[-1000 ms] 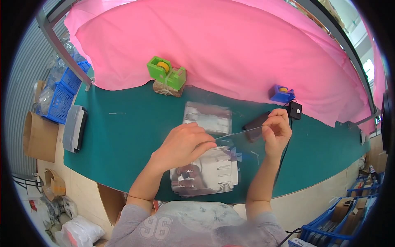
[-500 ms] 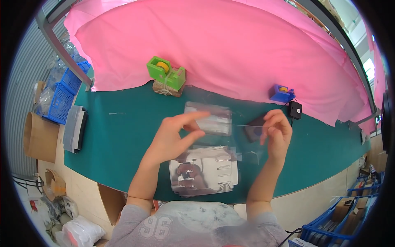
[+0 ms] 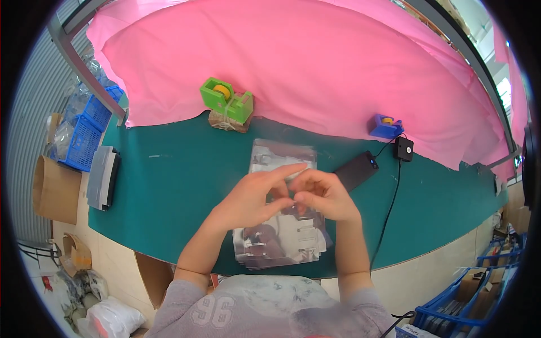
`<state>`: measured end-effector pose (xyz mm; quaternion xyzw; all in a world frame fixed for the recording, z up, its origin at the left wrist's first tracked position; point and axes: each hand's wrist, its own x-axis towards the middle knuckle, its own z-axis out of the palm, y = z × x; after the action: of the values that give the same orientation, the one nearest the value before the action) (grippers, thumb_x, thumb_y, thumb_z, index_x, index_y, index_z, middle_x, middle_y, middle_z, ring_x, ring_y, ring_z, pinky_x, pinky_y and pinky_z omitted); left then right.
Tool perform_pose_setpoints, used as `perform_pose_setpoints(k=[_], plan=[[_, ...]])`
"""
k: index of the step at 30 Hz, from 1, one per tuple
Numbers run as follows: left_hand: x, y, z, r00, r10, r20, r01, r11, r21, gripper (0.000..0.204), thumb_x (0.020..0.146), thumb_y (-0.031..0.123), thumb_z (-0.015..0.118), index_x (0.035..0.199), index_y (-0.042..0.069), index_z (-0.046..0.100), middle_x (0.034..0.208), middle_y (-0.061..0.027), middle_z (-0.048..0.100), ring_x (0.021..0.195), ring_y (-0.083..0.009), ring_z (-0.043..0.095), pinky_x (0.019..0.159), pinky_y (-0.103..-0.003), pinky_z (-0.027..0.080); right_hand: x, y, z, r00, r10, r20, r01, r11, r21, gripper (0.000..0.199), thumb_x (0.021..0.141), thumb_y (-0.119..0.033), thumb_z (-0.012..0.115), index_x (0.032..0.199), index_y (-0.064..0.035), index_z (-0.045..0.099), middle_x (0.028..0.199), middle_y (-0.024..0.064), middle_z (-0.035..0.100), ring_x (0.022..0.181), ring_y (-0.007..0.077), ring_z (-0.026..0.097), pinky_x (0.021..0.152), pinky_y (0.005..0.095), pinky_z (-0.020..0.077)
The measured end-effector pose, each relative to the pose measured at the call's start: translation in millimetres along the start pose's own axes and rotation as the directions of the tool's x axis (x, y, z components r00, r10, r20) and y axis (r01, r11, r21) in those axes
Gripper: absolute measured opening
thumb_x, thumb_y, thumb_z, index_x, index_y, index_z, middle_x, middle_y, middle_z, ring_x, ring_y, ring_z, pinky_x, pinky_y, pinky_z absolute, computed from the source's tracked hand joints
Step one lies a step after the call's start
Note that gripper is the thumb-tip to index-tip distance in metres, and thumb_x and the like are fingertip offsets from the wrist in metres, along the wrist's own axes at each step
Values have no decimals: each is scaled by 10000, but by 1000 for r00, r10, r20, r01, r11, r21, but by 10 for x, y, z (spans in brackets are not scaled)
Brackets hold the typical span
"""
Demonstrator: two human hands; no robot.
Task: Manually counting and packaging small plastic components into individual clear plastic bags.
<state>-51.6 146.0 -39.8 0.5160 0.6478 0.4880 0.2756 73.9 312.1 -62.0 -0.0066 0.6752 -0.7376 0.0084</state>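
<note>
My left hand (image 3: 251, 194) and my right hand (image 3: 328, 196) meet above two piles of clear plastic pieces. The left thumb and forefinger are stretched out and apart, the thumb tip beside the right thumb. Curled in toward the left hand, the right fingers are closed; anything clear between them is too hard to make out. Below the hands lies the nearer pile of clear plastic sheets (image 3: 276, 248), with slots and tabs cut in them. Partly hidden behind the fingers is the farther pile of clear plastic pieces (image 3: 284, 151).
A green tape dispenser (image 3: 226, 101) sits tied to a stone at the back, and a blue tape dispenser (image 3: 385, 127) stands farther right. A black power bank (image 3: 356, 171) connects by cable to a small black box (image 3: 404, 149). Grey sheets (image 3: 102, 177) are stacked at the left edge.
My right hand has moved left to meet my left hand, which has shifted slightly right. The clear sheet stretched between them no longer shows, and the power bank is uncovered.
</note>
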Motion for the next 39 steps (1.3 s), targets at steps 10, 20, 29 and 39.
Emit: perform_pose_setpoints(k=[10,20,29,39], plan=[[-4,26,124,927,318,-201,-151,803,576,428,729,224,743,1107,71,611,792,-42,565,753,-212,503,726,-347,364,-11,13,28,919,-218,-329,280,948,154,281,804,25,693,1034,7,533,798,79,605,660,147,641,591,271,545],[-10,-51,117,934,332,-130,-221,826,518,217,807,222,684,973,84,674,719,-29,591,703,-203,520,705,-331,366,-61,-127,99,835,-503,-225,237,697,-677,147,760,4,721,901,8,681,790,84,604,672,129,601,606,234,524],[-38,-5,2,974,193,-122,-116,880,460,180,802,247,698,880,85,708,694,-26,637,667,-192,543,681,-321,373,-73,-108,74,821,-460,-338,187,777,-602,124,780,1,711,896,15,670,791,70,581,659,121,619,560,225,512],[-99,-46,-176,985,167,-32,-131,864,486,164,806,257,694,800,96,719,688,-21,647,654,-200,544,674,-331,385,-88,-111,67,860,-239,-452,99,945,-313,90,791,-10,699,877,-7,670,803,35,600,623,97,633,543,212,491]])
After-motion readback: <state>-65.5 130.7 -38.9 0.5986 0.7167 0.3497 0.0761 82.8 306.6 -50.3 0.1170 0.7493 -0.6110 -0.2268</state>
